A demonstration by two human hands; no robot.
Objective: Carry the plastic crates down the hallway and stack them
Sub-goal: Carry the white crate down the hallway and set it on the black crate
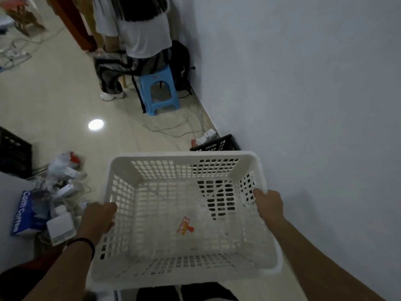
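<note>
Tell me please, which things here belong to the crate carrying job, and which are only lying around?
Belong to the job:
- white crate, held at its rim by the left hand and right hand
- black crate by the wall
- black crate at the left edge

Just lying about:
- blue stool
- cables
- pile of boxes and packaging
- seated person

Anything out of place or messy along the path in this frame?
Yes. Loose cables trail across the floor beside the wall ahead, near the blue stool, and a heap of packaging clutters the floor on the left. The white crate itself looks intact, held level in both hands.
</note>
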